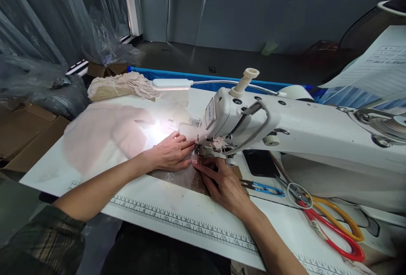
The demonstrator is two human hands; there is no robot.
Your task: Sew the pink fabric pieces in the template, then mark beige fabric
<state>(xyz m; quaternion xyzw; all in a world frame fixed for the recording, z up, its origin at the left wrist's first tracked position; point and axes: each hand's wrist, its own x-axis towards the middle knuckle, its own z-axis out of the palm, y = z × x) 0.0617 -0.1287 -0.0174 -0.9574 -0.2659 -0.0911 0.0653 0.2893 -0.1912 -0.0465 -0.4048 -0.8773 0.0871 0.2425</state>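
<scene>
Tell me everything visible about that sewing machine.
The sewing machine is white and metal-looking, its long arm reaching the picture's right edge. A cream knob stands atop its head; a pale pink tuft sits lower down. It stands on the white table, the left hand close to its needle area. Whether it runs is unclear.

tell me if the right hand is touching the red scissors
Apart. The head view shows it: bare white tabletop lies between the right hand and the red scissors.
</scene>
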